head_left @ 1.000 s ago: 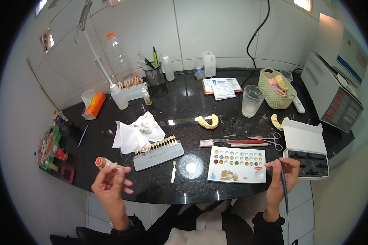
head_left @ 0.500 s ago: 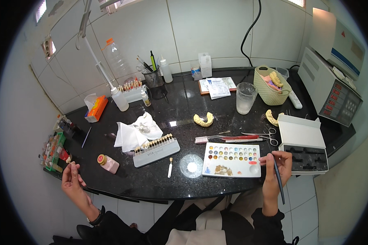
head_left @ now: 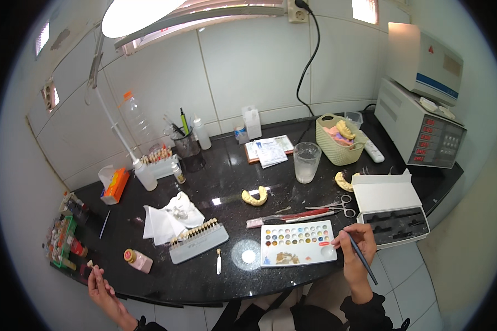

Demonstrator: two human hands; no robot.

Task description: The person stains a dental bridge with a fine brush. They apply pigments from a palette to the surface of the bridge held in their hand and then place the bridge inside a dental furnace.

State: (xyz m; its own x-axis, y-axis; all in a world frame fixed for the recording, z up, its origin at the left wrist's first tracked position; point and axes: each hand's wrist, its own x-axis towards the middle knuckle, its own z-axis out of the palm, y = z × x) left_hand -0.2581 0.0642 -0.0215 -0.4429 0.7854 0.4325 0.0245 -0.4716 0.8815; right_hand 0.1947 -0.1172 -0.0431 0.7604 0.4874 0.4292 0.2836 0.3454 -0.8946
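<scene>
My left hand [head_left: 100,289] pinches a small tooth-coloured piece [head_left: 91,263] at the counter's left front edge. Beside it stands a pink bottle [head_left: 140,264]. My right hand [head_left: 359,254] grips a dark brush [head_left: 362,258] at the right edge of a white palette [head_left: 295,254] with rows of coloured wells. A grey shade guide [head_left: 199,246] holds tooth tabs, and a loose tab [head_left: 219,262] lies on the black counter [head_left: 174,281]. Dental casts [head_left: 254,199], a pink-handled brush [head_left: 254,223], scissor-like forceps [head_left: 346,212] and an open case [head_left: 396,227] lie around the palette.
White tissues [head_left: 157,223], a tissue box [head_left: 114,190], a glass [head_left: 306,171], a basket [head_left: 337,151], papers [head_left: 270,151], a pen cup [head_left: 189,154] and bottles [head_left: 146,179] sit farther back. A device [head_left: 419,127] stands at right, a green rack [head_left: 63,240] at left, a lamp [head_left: 138,14] overhead.
My left hand has moved left and down with the small piece, away from the pink bottle. The view has tilted upward, bringing the lamp and socket in.
</scene>
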